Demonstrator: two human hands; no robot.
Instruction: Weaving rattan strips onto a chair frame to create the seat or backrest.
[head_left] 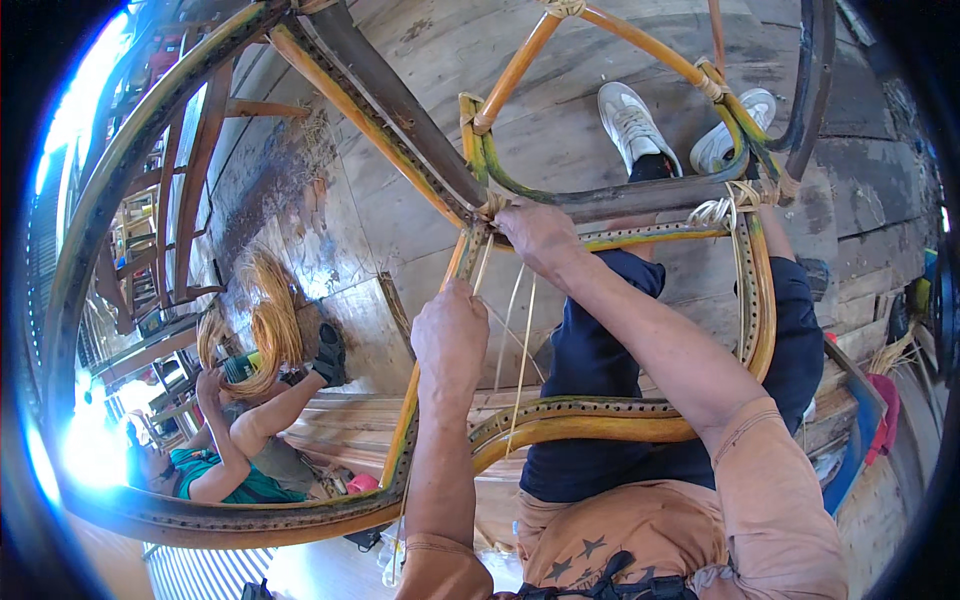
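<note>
A rattan chair frame (590,428) of bent yellow-green and dark poles, drilled with rows of small holes, lies across my lap. My left hand (450,325) is a closed fist round a pale cane strip (483,262), which runs taut up to a corner joint of the frame. At that joint, my right hand (540,235) presses curled fingers against the cane binding (493,205); its fingertips are partly hidden. Loose ends of cane (524,350) hang below my right hand. Farther right, a cane coil (728,208) is wrapped at another corner.
A co-worker (230,455) sits at the lower left, holding a bundle of cane strands (275,320). Wooden furniture frames (185,190) stand at the far left. White shoes (635,125) rest on the worn wooden floor (390,210). A red cloth (882,415) hangs at the right.
</note>
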